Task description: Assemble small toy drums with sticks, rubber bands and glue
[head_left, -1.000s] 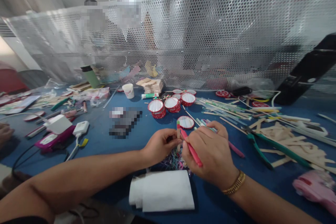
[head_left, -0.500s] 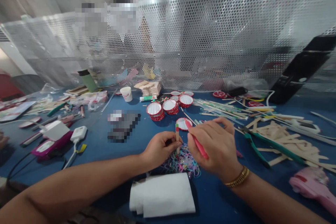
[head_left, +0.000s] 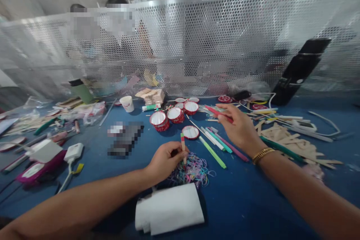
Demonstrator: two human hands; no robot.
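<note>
Head view: my left hand (head_left: 165, 160) is pinched tight on a small wooden stick (head_left: 183, 143), held upright at near centre, its lower end at the pile of coloured rubber bands (head_left: 194, 170). My right hand (head_left: 239, 129), farther and to the right, has its fingers clamped on a red pen (head_left: 216, 112). A green pen (head_left: 213, 152) lies between the hands on the blue tabletop (head_left: 239, 202). Red-rimmed cups (head_left: 159, 120) stand beyond, and a folded white cloth (head_left: 168, 210) lies nearest.

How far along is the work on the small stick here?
Done: the small stick in the left hand already shows red and green bands. In hand: the right hand holds a red pen out over the loose pens. Left: the stick's lower part looks bare; plain wooden sticks lie piled at right.
</note>
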